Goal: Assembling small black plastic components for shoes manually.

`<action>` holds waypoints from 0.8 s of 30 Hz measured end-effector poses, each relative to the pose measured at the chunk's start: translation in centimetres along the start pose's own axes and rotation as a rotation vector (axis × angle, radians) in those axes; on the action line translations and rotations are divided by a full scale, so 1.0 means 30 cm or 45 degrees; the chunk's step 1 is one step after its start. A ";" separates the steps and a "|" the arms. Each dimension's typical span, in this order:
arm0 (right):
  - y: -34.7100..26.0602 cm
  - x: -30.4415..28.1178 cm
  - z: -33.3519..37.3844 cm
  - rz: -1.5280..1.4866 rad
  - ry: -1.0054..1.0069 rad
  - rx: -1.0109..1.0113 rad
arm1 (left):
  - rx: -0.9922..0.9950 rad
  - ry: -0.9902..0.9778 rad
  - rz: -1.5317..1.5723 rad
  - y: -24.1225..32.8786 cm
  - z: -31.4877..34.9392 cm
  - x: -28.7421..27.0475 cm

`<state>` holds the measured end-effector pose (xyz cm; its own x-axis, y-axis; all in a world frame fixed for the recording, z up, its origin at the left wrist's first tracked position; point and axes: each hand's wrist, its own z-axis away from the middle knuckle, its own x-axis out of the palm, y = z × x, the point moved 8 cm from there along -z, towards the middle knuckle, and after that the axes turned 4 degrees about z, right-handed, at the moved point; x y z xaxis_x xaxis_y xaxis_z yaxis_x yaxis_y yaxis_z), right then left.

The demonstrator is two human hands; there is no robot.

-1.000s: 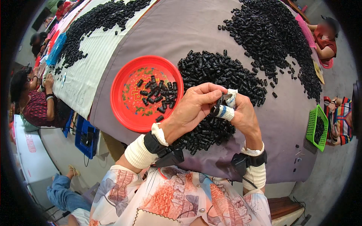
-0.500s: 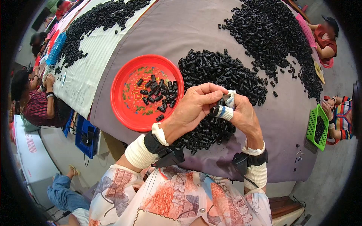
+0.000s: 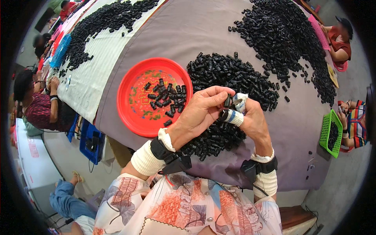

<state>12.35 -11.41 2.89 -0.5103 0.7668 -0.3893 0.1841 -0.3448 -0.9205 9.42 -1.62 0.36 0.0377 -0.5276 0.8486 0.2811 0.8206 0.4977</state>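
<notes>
Between the thumb and fingertips of my left hand (image 3: 204,109) is a small black barrel-shaped plastic piece (image 3: 227,102). My right hand (image 3: 253,120) is curled close against it, with white blue-striped finger wraps (image 3: 234,117) on its fingers. Those wraps hide whether my right fingertips also grip the piece. Under and beyond both hands spreads a heap of similar black pieces (image 3: 231,76). To the left, a round red plastic tray (image 3: 127,117) holds several loose black pieces (image 3: 166,96), next to my left wrist.
A larger black heap (image 3: 280,39) covers the table's far right. Another pile (image 3: 105,19) lies on a white cloth at left. A green basket (image 3: 325,133) stands at the right edge near a co-worker in stripes (image 3: 355,121). Another person (image 3: 39,105) sits at left.
My hands stay in nearly the same place. The left fingers shifted slightly, and the black piece shows more plainly between them. The whole view moved a little.
</notes>
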 end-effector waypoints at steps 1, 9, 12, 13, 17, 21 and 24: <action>0.010 -0.005 -0.003 -0.113 0.049 0.012 | 0.005 -0.013 0.025 0.006 0.001 0.002; -0.014 0.014 0.001 -0.081 0.041 0.201 | 0.000 0.078 -0.138 0.015 0.024 -0.016; -0.017 0.041 -0.008 -0.106 0.040 0.195 | 0.016 0.126 -0.148 0.017 0.034 -0.040; -0.019 0.053 -0.015 -0.088 0.021 0.197 | 0.044 0.140 -0.126 0.027 0.041 -0.049; -0.021 0.073 -0.030 -0.063 0.019 0.225 | 0.101 0.197 -0.103 0.051 0.051 -0.071; 0.013 0.052 -0.047 -0.072 0.031 0.219 | 0.154 0.281 -0.207 0.147 0.108 -0.117; 0.033 0.037 -0.039 -0.144 0.021 0.258 | 0.313 0.336 -0.213 0.234 0.164 -0.197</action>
<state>12.95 -10.28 1.51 -0.5038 0.8151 -0.2861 -0.0470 -0.3565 -0.9331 6.45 8.35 -0.28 0.2651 -0.6705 0.6929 0.0671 0.7297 0.6804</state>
